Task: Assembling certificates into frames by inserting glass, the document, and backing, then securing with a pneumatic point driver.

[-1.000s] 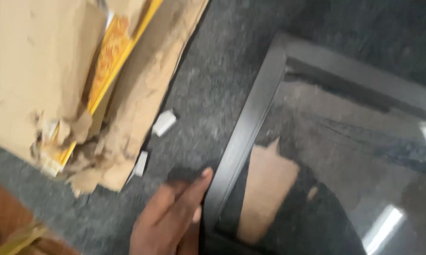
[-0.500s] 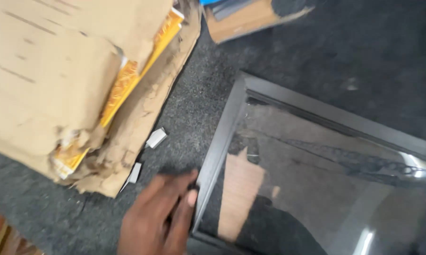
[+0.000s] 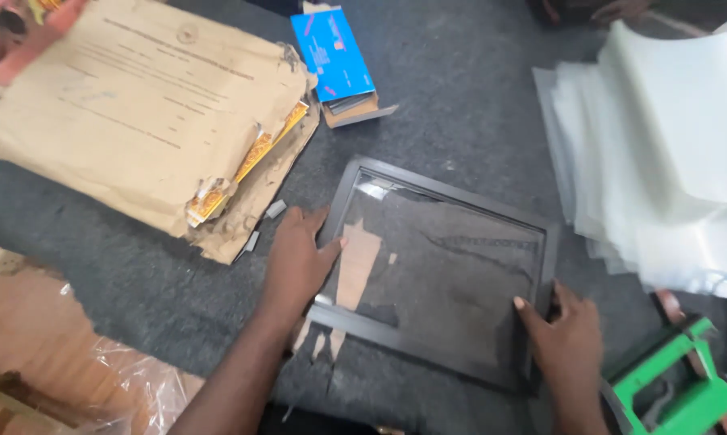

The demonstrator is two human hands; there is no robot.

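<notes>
A black picture frame (image 3: pixel 460 198) with a glass pane lies flat on the dark grey carpet. My left hand (image 3: pixel 297 258) rests palm-down on the frame's left edge, thumb over the glass. My right hand (image 3: pixel 569 332) grips the frame's near right corner, fingers on the rim. The glass reflects dim shapes.
A torn brown paper package (image 3: pixel 138 113) with yellow strips lies at the left. A blue box (image 3: pixel 335 56) sits behind the frame. A stack of clear plastic sheets (image 3: pixel 662 153) fills the right. A green tool (image 3: pixel 674 387) sits near right. Crinkled plastic wrap (image 3: pixel 130 387) lies near left.
The view has pulled back and now takes in the whole frame. My right hand has come into view on the frame's right corner. My left hand stays on the left edge.
</notes>
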